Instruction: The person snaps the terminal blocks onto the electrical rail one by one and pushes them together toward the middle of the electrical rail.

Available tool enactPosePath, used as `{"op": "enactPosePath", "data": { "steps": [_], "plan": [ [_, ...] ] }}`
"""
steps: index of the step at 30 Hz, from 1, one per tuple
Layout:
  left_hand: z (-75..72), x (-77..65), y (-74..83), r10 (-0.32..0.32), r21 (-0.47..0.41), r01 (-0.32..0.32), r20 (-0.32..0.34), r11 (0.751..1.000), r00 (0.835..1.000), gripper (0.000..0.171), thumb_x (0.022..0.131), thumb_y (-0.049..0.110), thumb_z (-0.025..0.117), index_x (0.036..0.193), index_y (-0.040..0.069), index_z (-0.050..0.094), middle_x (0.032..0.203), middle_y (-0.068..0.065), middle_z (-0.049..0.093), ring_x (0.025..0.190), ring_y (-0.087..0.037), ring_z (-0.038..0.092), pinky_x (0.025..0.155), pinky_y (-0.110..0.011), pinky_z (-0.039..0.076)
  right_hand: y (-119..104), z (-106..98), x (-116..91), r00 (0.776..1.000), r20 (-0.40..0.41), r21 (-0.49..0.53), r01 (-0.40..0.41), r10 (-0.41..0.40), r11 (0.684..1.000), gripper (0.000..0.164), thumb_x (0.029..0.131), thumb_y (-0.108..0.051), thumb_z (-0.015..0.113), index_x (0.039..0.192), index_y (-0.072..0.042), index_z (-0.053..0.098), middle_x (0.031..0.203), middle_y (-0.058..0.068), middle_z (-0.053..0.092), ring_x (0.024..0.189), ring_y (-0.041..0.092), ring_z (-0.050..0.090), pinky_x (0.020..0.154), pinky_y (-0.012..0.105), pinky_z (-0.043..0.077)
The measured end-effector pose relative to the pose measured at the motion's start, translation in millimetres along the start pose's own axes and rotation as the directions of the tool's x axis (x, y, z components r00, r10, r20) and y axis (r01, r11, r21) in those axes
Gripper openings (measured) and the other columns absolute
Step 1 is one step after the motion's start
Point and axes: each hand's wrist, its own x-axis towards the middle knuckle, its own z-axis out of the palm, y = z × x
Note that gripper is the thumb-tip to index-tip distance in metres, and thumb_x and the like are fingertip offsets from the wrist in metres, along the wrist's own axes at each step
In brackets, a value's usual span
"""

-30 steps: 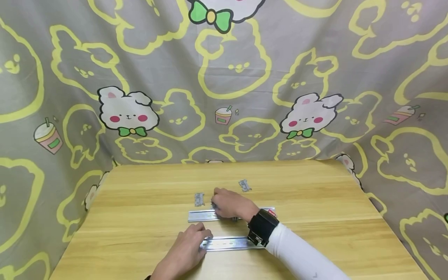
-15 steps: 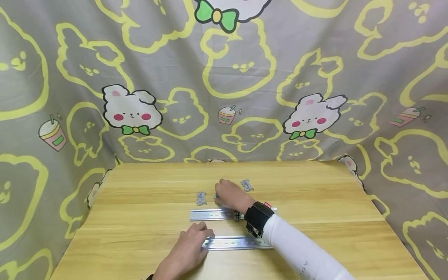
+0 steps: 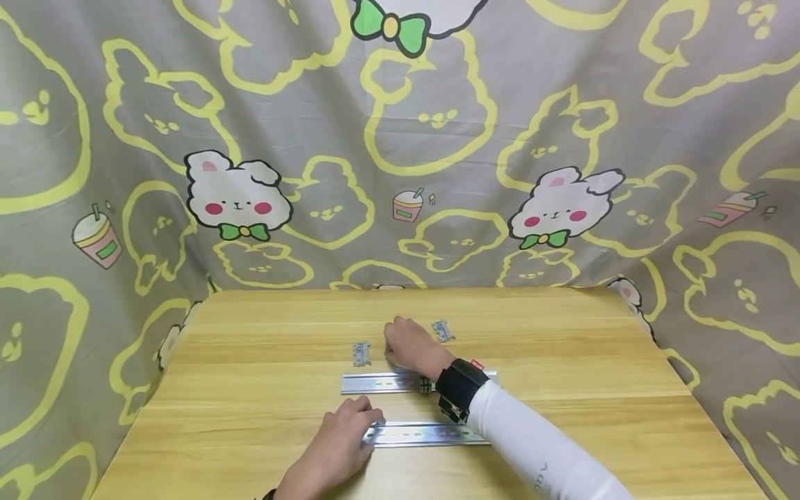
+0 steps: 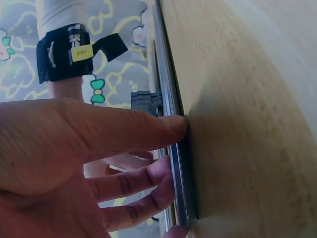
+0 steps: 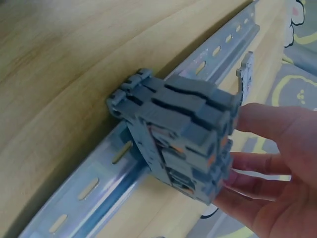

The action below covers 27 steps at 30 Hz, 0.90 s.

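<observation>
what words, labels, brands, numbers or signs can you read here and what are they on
"A", on the white sleeve; the letters after it are unclear.
Red tag by the black wrist strap: too small to read.
Yellow label at the strap: too blurred.

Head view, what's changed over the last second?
The right hand moved forward from over the far rail to just beyond it, uncovering more of it; whether it holds anything is hidden. The left hand still grips the near rail; the left grey piece and right grey piece lie unmoved.
</observation>
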Motion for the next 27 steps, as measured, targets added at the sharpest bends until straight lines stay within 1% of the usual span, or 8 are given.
{"op": "enactPosePath", "data": {
  "steps": [4, 7, 10, 13, 17, 22, 24, 27],
  "plan": [
    [0.7, 0.5, 0.0, -0.001, -0.015, 0.001, -0.003, 1.0, 1.0, 0.03, 0.071, 0.005, 0.074, 0.1, 0.012, 0.072, 0.093, 0.001, 0.058, 0.086, -0.022, 0.056, 0.059, -0.035, 0.043, 3, -9, -7, 1.0, 0.004, 0.026, -0.003, 0.002, 1.0, 0.017, 0.083, -0.018, 0.074, 0.084, -0.007, 0.06, 0.083, 0.006, 0.057, 0.072, 0.017, 0.051, 0.062, 0.028, 0.049],
    [1.0, 0.7, -0.1, -0.006, -0.025, 0.006, 0.001, 1.0, 1.0, 0.031, 0.071, 0.004, 0.074, 0.101, 0.012, 0.072, 0.094, 0.001, 0.059, 0.087, -0.023, 0.056, 0.059, -0.036, 0.043, 7, -19, -16, 1.0, 0.0, 0.041, -0.011, 0.011, 0.999, 0.017, 0.083, -0.017, 0.072, 0.088, -0.006, 0.06, 0.087, 0.008, 0.056, 0.072, 0.018, 0.049, 0.061, 0.029, 0.047],
    [1.3, 0.6, -0.1, -0.009, -0.028, 0.009, 0.007, 1.0, 1.0, 0.032, 0.071, 0.005, 0.074, 0.101, 0.012, 0.072, 0.094, 0.001, 0.059, 0.088, -0.023, 0.056, 0.06, -0.037, 0.044, 12, -28, -28, 0.999, -0.031, 0.062, -0.007, 0.009, 0.998, 0.018, 0.082, -0.015, 0.071, 0.092, -0.003, 0.063, 0.087, 0.008, 0.056, 0.071, 0.018, 0.049, 0.06, 0.029, 0.047],
    [1.5, 0.0, -0.2, -0.009, -0.028, 0.01, 0.009, 1.0, 1.0, 0.032, 0.07, 0.005, 0.074, 0.101, 0.011, 0.072, 0.094, 0.0, 0.059, 0.088, -0.024, 0.056, 0.06, -0.037, 0.044, 19, -34, -41, 0.996, -0.088, 0.065, 0.017, -0.011, 0.998, 0.022, 0.08, -0.014, 0.071, 0.096, 0.0, 0.066, 0.086, 0.007, 0.055, 0.07, 0.016, 0.05, 0.06, 0.028, 0.049],
    [1.3, -1.1, 0.6, -0.009, -0.027, 0.009, 0.006, 1.0, 1.0, 0.031, 0.07, 0.005, 0.075, 0.1, 0.011, 0.072, 0.094, 0.0, 0.059, 0.087, -0.023, 0.056, 0.06, -0.035, 0.044, 29, -43, -62, 0.989, -0.148, 0.077, 0.038, -0.026, 0.996, 0.031, 0.08, -0.015, 0.071, 0.104, 0.003, 0.067, 0.09, 0.008, 0.057, 0.072, 0.013, 0.052, 0.062, 0.026, 0.053],
    [0.7, -1.7, 0.4, -0.009, -0.033, 0.009, 0.008, 0.999, 1.0, 0.029, 0.07, 0.005, 0.075, 0.098, 0.011, 0.071, 0.093, 0.0, 0.059, 0.086, -0.023, 0.056, 0.06, -0.036, 0.044, 43, -53, -90, 0.994, -0.11, 0.164, 0.018, 0.0, 0.986, 0.048, 0.081, -0.018, 0.072, 0.122, 0.004, 0.063, 0.104, 0.01, 0.059, 0.078, 0.013, 0.056, 0.066, 0.027, 0.054],
    [0.8, -1.8, -0.1, -0.009, -0.034, 0.01, 0.01, 0.999, 1.0, 0.029, 0.07, 0.005, 0.075, 0.098, 0.012, 0.071, 0.094, 0.0, 0.059, 0.086, -0.023, 0.055, 0.06, -0.036, 0.044, 50, -54, -102, 0.995, -0.099, 0.193, 0.026, -0.007, 0.981, 0.049, 0.082, -0.019, 0.073, 0.124, 0.003, 0.062, 0.106, 0.008, 0.058, 0.08, 0.013, 0.056, 0.066, 0.026, 0.054],
    [1.3, -1.7, -0.1, -0.009, -0.036, 0.01, 0.009, 0.999, 1.0, 0.03, 0.07, 0.005, 0.075, 0.098, 0.012, 0.071, 0.093, 0.0, 0.058, 0.085, -0.022, 0.055, 0.06, -0.036, 0.044, 60, -54, -120, 0.992, -0.12, 0.201, 0.065, -0.042, 0.977, 0.045, 0.081, -0.02, 0.074, 0.12, 0.0, 0.065, 0.103, 0.004, 0.057, 0.082, 0.01, 0.056, 0.066, 0.025, 0.055]
  ]
}}
